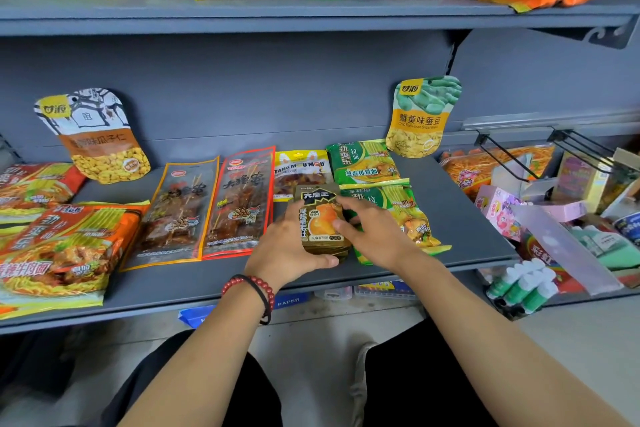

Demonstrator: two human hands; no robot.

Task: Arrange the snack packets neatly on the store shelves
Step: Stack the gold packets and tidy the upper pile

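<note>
A stack of small gold-and-black snack packets (320, 218) lies on the grey middle shelf (460, 215), near its front. My left hand (284, 250) grips the stack's left side, thumb along its front edge. My right hand (372, 229) grips its right side, fingers over the top packet. Two green noodle packets (363, 163) lie just right of and behind the stack. Two clear skewer snack packets (239, 204) lie to its left. A yellow packet (299, 172) lies behind it.
Orange noodle packets (62, 246) fill the shelf's left end. Two pouches lean on the back wall, one white-orange (95, 135), one yellow-green (420, 118). The upper shelf (311, 12) carries several packets overhanging its edge. Wire hooks (512, 156) and stationery boxes (540, 218) crowd the right.
</note>
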